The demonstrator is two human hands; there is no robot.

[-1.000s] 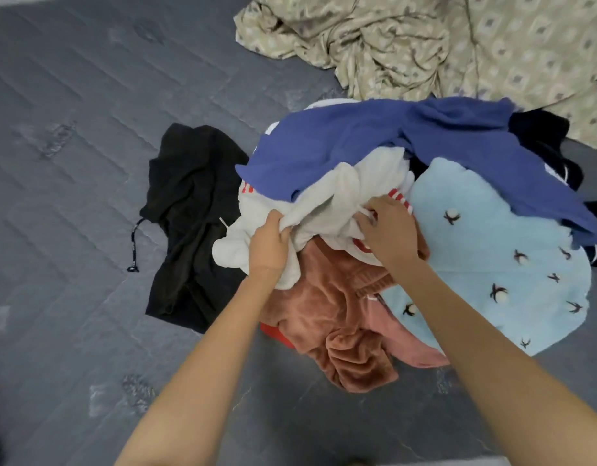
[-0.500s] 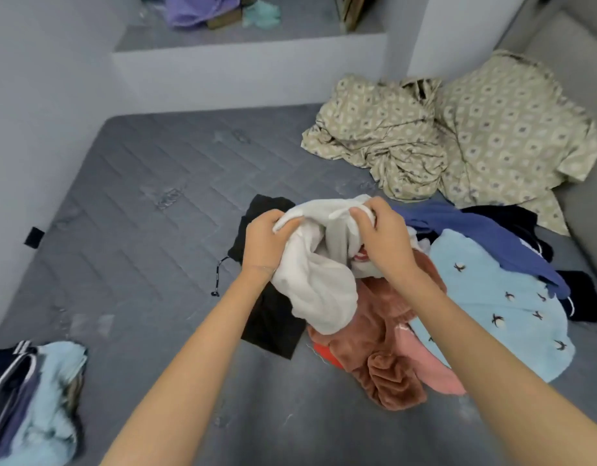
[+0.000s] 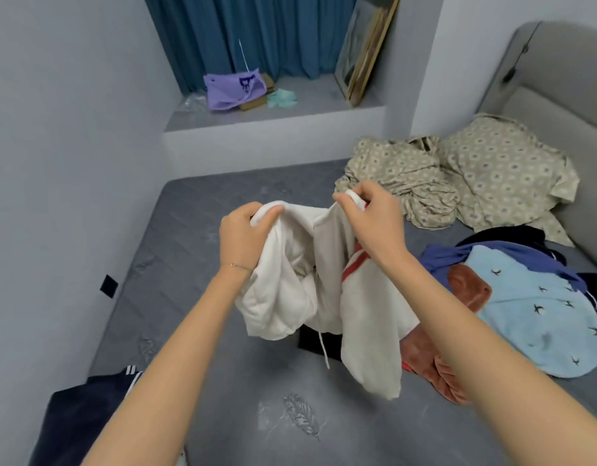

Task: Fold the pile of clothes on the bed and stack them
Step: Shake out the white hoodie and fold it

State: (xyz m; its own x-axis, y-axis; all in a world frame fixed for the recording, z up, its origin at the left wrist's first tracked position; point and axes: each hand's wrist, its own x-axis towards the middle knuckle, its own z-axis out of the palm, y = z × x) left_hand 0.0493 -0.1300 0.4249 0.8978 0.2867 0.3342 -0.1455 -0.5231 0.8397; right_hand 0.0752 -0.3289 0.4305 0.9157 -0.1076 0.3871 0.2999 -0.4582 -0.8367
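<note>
Two-handed in the head view, pinches the upper edge of the white garment [image 3: 280,297] with left hand [image 3: 245,235] and right hand [image 3: 374,223], arms stretched forward, lets it hang above the grey bed [image 3: 223,381] beside the clothes pile [image 3: 532,314], holds it higher and more unfurled than half a second earlier.

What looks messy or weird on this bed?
The patterned sheet is crumpled in a heap near the headboard, so the grey mattress lies bare. Unfolded clothes sit jumbled on the right. The white top, gripped by the left hand and right hand, hangs bunched and twisted.
</note>
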